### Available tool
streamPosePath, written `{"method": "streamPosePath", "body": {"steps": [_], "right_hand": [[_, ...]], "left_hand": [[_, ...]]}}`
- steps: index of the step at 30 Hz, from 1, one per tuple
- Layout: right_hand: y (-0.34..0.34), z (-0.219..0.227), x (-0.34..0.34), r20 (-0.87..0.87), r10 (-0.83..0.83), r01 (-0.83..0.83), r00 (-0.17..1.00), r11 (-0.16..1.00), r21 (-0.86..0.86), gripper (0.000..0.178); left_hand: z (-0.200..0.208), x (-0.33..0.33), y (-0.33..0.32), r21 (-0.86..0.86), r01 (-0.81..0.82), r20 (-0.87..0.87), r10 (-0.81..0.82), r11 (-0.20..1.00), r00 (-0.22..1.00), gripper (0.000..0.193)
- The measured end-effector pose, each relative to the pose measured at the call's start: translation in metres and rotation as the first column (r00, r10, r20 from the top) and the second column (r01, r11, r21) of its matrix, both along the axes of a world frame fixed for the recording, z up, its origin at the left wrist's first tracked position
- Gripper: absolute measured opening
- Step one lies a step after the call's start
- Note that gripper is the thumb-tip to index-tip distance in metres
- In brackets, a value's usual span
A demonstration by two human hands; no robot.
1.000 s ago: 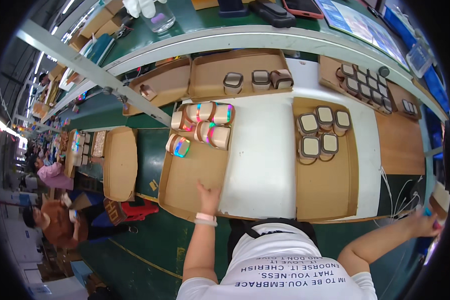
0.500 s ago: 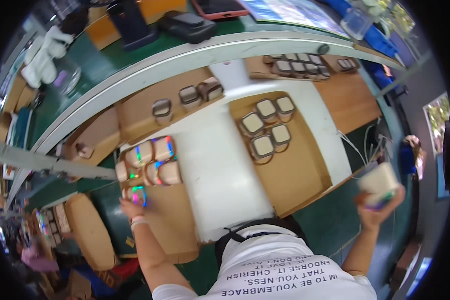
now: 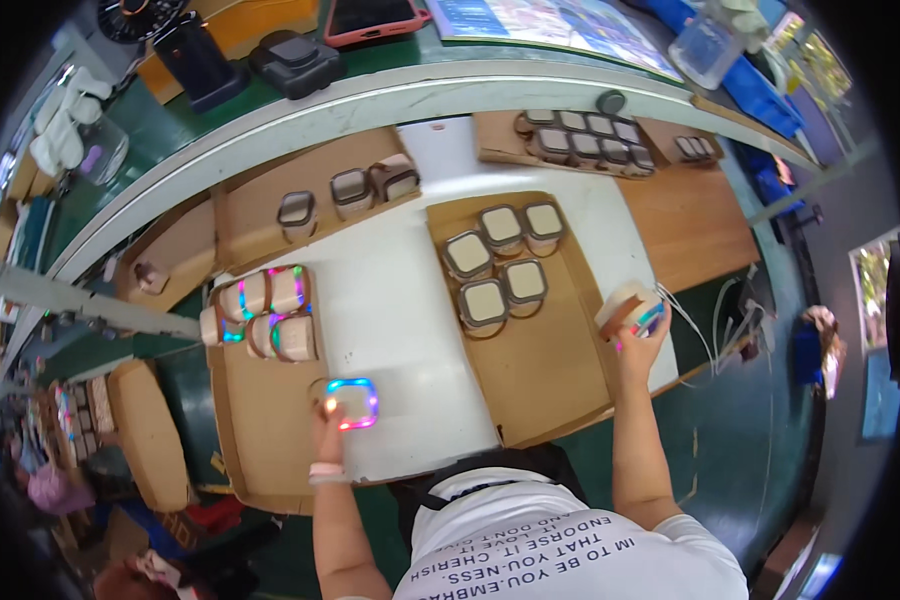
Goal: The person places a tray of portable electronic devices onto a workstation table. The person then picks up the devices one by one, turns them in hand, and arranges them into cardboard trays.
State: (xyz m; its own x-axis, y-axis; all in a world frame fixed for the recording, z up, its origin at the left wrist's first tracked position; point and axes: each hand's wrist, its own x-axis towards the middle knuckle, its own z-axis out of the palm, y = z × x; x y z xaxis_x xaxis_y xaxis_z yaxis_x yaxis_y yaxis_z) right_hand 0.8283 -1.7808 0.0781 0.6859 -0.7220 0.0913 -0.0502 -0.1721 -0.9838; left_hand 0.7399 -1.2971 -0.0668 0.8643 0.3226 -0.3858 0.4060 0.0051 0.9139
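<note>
Currently, a glowing-rimmed unit point(image 3: 358, 402) is showing left of the long cardboard tray point(image 3: 550, 385), with the left hand point(image 3: 328, 427) gripping it. The right hand point(image 3: 644, 345) is gripping a cream unit point(image 3: 627, 303) just right of that tray. Five dark-rimmed units point(image 3: 483, 303) are standing inside it; a second tray point(image 3: 270, 430) is lying to its left, holding lit units point(image 3: 295, 338).

Our left forearm point(image 3: 342, 530) comes up nearly upright from the lower edge, leaning slightly outward, its wrist point(image 3: 328, 457) close to straight, and the left hand point(image 3: 330, 426) is closed in a grip. Well apart from it, our right forearm point(image 3: 638, 435) rises from a bent elbow point(image 3: 652, 508) and tilts slightly inward. The right hand point(image 3: 644, 352), higher in our view than the left, is likewise curled in a grip.
</note>
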Motion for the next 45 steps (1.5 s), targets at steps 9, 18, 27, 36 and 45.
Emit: {"method": "streamPosePath", "body": {"steps": [9,18,27,36,45], "right_hand": [[-0.028,-0.050,-0.035,-0.495,0.713,-0.857,0.496,0.311,-0.411,0.083],[-0.093,-0.067,0.057,-0.688,0.533,-0.849,0.493,0.122,-0.514,0.075],[-0.076,-0.074,0.147,-0.761,0.558,-0.835,0.332,-0.201,-0.512,0.080],[0.033,-0.003,0.025,0.078,0.995,-0.876,0.054,0.010,0.483,0.070],[0.001,-0.034,-0.013,0.200,0.924,-0.535,0.326,0.006,0.845,0.060]], "left_hand": [[-0.014,0.046,-0.042,0.400,-0.138,-0.146,0.211,0.906,0.966,0.053],[0.016,0.040,-0.172,0.529,-0.198,0.230,0.085,0.825,0.969,0.066],[0.081,0.003,-0.262,-0.411,-0.272,0.148,0.358,0.870,0.922,0.054],[0.157,0.008,-0.310,0.286,-0.391,0.378,0.272,0.875,0.885,0.064],[0.167,-0.004,-0.324,0.478,0.238,0.223,-0.379,0.846,0.898,0.070]]}}
